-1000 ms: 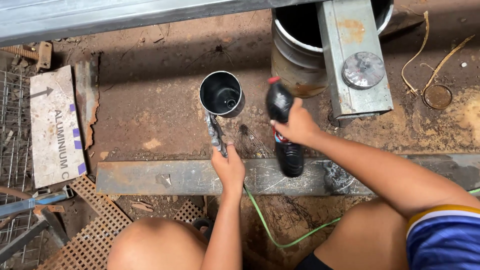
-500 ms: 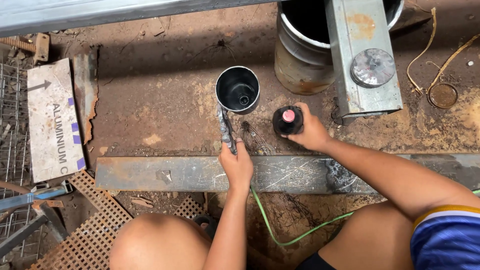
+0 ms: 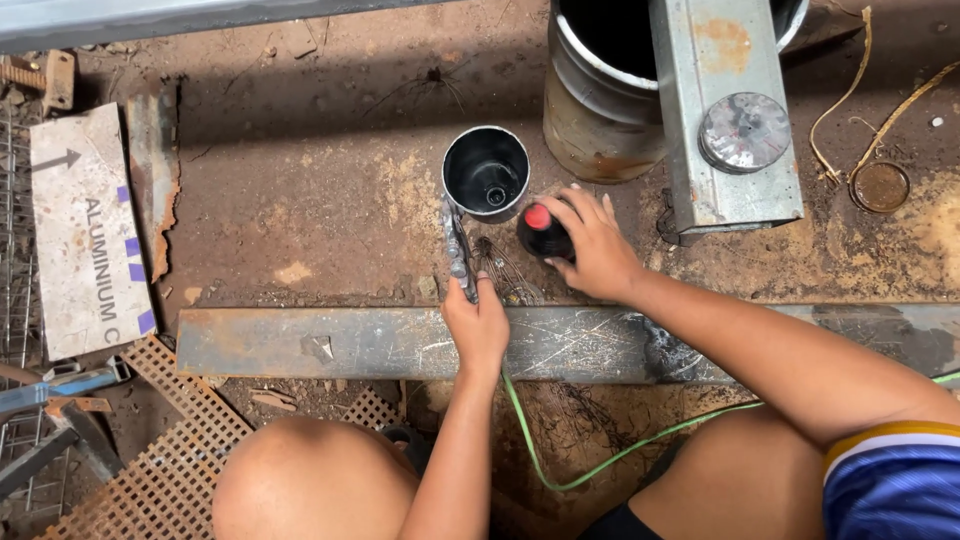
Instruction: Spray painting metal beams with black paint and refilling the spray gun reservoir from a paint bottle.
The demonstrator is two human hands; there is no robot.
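Head view: your right hand point(image 3: 590, 250) clasps a dark red-capped bottle point(image 3: 541, 232); your left hand point(image 3: 478, 322) clamps a paint-crusted brush point(image 3: 457, 248) beside the round black tin point(image 3: 486, 172).

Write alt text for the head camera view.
Seen from above, a crouching person's right hand grips a dark bottle with a red cap standing on dirt ground, while the left hand holds a paint-caked brush beside a small open black can. A flat steel bar lies across the front.

Metal workshop: rusty steel bar point(image 3: 400, 345), dirt floor point(image 3: 300, 200).
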